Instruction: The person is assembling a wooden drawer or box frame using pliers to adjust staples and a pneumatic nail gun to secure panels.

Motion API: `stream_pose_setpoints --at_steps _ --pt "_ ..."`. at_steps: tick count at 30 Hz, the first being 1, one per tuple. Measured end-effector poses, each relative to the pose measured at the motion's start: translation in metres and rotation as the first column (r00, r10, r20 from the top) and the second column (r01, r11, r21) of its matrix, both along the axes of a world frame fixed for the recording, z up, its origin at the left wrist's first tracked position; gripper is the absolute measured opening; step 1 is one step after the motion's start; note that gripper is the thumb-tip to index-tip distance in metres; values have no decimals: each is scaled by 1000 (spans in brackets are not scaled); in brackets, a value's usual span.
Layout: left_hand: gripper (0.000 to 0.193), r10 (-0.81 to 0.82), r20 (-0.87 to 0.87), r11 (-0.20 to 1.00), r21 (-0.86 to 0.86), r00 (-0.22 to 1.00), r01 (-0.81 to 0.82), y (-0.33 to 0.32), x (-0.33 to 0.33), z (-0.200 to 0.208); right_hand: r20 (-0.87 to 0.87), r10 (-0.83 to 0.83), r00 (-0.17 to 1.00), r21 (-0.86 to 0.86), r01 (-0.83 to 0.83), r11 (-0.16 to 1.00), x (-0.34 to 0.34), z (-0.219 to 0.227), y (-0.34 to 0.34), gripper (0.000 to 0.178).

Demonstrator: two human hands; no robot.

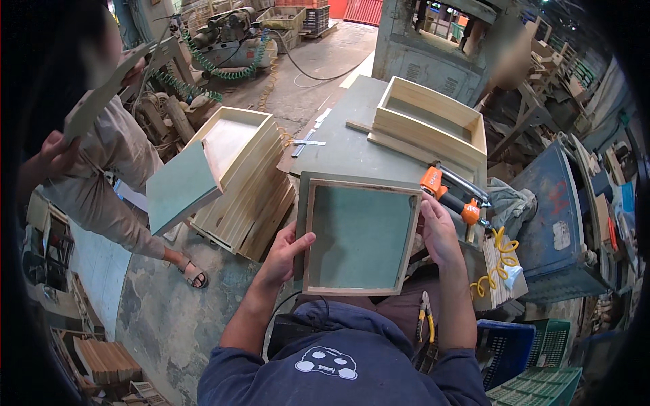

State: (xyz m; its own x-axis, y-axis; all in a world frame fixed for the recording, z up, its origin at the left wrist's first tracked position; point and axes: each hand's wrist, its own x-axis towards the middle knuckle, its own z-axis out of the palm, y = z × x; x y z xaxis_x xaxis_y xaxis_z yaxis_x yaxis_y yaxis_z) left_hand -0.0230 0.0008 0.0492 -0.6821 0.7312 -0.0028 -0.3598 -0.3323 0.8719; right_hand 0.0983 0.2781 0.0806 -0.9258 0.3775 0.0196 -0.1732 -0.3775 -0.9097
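Note:
I hold a shallow square wooden frame with a green panel inside tilted in front of me, at the near edge of a grey-topped worktable. My left hand is closed on its left side, thumb over the rim and the other fingers hidden behind. My right hand grips the upper right side, its fingertips partly hidden. Just beyond the right hand, an orange and black nail gun lies on the table. Pliers with yellow handles are below the frame, near my lap.
Assembled wooden drawer boxes stand on the table and in a stack at left, with a green panel leaning there. A co-worker holds a board. A yellow coiled hose, blue bin and green crates are at right.

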Motion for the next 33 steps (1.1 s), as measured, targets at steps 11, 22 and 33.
stream_pose_setpoints --at_steps 11,22,33 --pt "29 39 -223 987 -144 974 -72 0 17 15 -448 -438 780 865 503 11 10 -3 -26 17" --pt "27 -7 -505 946 -282 863 -157 4 38 40 -294 -458 839 953 221 -207 -16 -14 -26 15" --pt "29 83 -360 946 -264 929 -187 -2 35 30 -292 -376 879 956 263 -126 -21 -31 -33 11"
